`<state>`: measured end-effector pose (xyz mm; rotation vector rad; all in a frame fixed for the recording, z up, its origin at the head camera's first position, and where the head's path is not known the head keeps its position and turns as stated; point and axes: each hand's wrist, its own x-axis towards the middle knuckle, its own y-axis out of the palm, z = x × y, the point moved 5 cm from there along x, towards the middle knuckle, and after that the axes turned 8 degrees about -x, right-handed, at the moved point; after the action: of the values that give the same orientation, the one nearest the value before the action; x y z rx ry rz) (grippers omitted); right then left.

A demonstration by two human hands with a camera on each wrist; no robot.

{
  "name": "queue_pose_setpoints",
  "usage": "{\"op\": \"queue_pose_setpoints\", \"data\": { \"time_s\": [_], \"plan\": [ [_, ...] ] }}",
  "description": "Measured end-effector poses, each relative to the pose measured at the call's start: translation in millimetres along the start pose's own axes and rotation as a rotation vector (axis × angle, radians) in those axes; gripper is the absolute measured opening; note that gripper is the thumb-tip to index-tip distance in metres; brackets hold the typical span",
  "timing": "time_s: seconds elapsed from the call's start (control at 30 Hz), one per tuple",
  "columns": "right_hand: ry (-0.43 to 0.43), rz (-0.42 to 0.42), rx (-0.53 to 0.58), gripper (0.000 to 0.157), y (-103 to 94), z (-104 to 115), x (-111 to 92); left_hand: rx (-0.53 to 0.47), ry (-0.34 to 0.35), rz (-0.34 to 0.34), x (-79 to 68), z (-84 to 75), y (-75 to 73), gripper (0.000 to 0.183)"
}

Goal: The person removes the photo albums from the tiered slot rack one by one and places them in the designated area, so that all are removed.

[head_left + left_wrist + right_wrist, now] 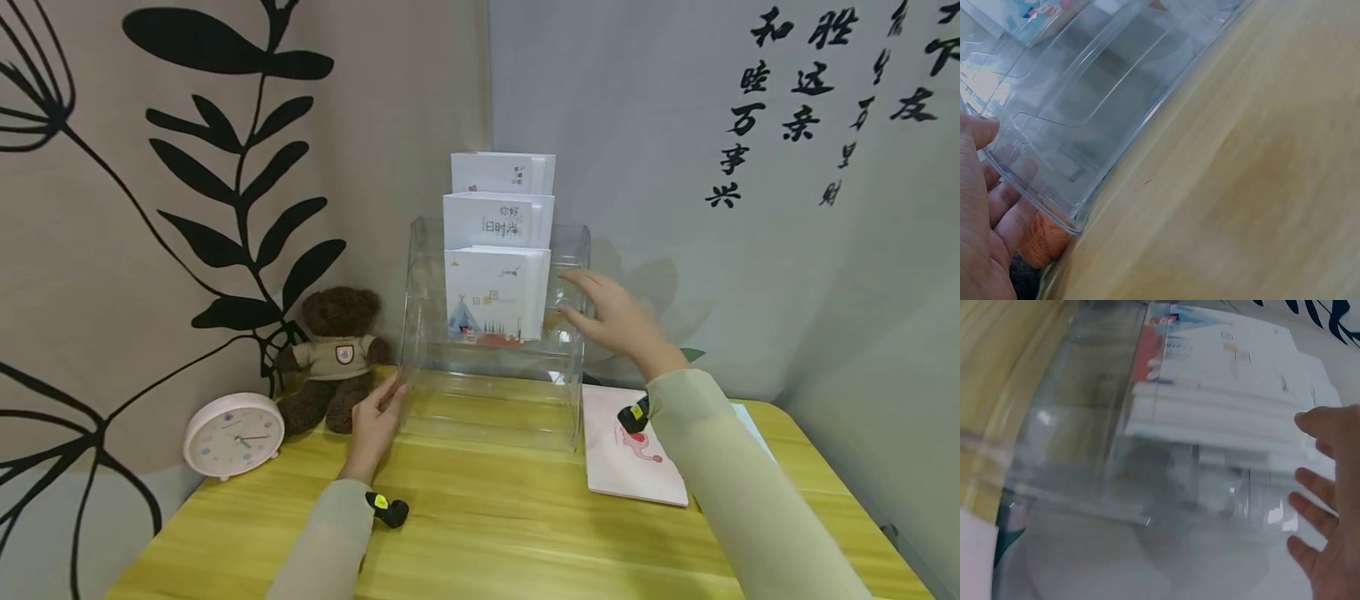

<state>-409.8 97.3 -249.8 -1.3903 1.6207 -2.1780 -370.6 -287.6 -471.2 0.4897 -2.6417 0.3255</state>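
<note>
Plastic rack (491,387), clear, stepped | left grip (374,425) pinching its edge | right grip (618,315) released

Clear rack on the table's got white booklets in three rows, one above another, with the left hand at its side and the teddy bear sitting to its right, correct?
Not quite: the teddy bear sits to the left of the clear rack, as the head view shows. The rest is right.

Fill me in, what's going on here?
The person's left hand holds the lower left edge of the clear rack, while the right hand holds nothing and is beside the rack's right side. White booklets stand in three tiers of the rack. A pale notebook lies on the table to its right.
</note>
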Motion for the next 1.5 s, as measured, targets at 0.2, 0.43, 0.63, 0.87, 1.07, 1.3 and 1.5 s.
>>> {"op": "queue_pose_setpoints", "data": {
  "time_s": [0.2,0.43,0.63,0.87,1.07,1.3,1.5],
  "plan": [
    [-0.001,0.050,-0.073,0.065,7.8,23.4,43.4,0.013,0.010,0.012,-2.5,0.8,4.4,0.041],
    [0.028,0.119,-0.220,0.067,16.9,37.2,72.6,-0.001,0.006,0.014,-1.9,1.5,7.7,0.040],
    [0.041,0.200,-0.315,0.066,21.5,49.9,76.8,-0.007,0.009,0.017,-1.2,0.3,8.3,0.040],
    [-0.124,0.167,-0.417,0.069,23.5,71.8,73.1,-0.004,0.017,0.016,-0.4,0.1,6.8,0.040],
    [-0.250,0.157,-0.407,0.066,21.7,83.4,67.2,-0.001,-0.005,-0.002,0.0,1.1,4.7,0.041],
    [-0.306,0.196,-0.374,0.069,23.9,86.5,50.6,0.010,-0.018,-0.001,-2.8,3.7,2.9,0.043],
    [-0.305,0.189,-0.355,0.070,24.8,88.8,44.0,-0.009,-0.023,0.011,-2.3,1.2,0.3,0.043]
  ]
}}
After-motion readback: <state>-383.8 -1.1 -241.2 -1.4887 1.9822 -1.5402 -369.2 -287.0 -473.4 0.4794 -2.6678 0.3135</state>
